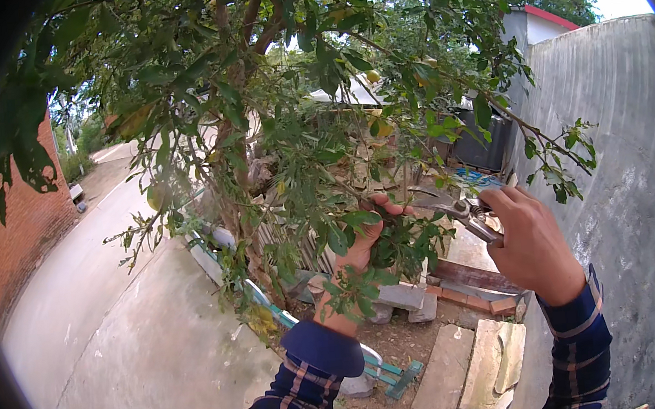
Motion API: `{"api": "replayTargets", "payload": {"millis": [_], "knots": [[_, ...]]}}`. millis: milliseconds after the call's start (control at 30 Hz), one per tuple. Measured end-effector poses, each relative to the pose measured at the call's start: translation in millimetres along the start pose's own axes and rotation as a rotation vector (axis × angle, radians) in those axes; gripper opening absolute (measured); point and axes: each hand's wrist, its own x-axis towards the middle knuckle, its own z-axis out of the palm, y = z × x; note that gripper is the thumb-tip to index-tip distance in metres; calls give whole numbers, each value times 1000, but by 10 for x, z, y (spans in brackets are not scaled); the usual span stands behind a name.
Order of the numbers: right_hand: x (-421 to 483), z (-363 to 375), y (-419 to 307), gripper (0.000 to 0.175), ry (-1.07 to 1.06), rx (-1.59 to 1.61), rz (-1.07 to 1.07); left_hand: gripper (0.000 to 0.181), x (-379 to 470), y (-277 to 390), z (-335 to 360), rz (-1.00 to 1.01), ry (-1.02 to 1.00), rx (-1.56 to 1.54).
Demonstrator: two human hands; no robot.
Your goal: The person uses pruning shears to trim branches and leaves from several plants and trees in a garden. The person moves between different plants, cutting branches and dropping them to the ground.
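My right hand (pixel 528 235) grips metal pruning shears (pixel 472 221) by the handles, with a coil spring showing between them. The jaws are spread and point left, a short way from my left hand (pixel 365 230). That hand is raised into the foliage, fingers curled around a thin leafy branch (pixel 405 247) whose leaves hang below the palm. Leaves cover part of the palm and wrist. Above both hands spreads a fruit tree (pixel 238 71) with several yellowish fruits, among them a small round fruit (pixel 373 76). Whether the jaws touch any twig is hard to tell.
A grey cement wall (pixel 616 135) rises close on my right. A long branch (pixel 546 139) reaches toward it. Below lie stone slabs (pixel 444 370), red bricks (pixel 466 297) and a green-and-white metal frame (pixel 394 375). Concrete paving (pixel 158 345) extends left to a brick wall (pixel 27 215).
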Motion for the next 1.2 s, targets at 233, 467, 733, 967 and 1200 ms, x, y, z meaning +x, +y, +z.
{"api": "replayTargets", "payload": {"millis": [233,467,733,967,1200], "knots": [[843,485,-162,14,-222,-370,-149,38,-17,-170,-559,-85,63,-36],[1198,782,-314,12,-244,-301,-297,25,-97,-168,-326,-39,247,275],[1059,932,-250,20,-256,-238,-168,30,-174,-164,-496,-123,208,813],[93,1119,190,28,-406,-5,218,7,-646,-532,-1004,-350,397,399],[-529,2107,962,33,-222,714,780,9,-809,-744,-783,-372,234,1125]]}}
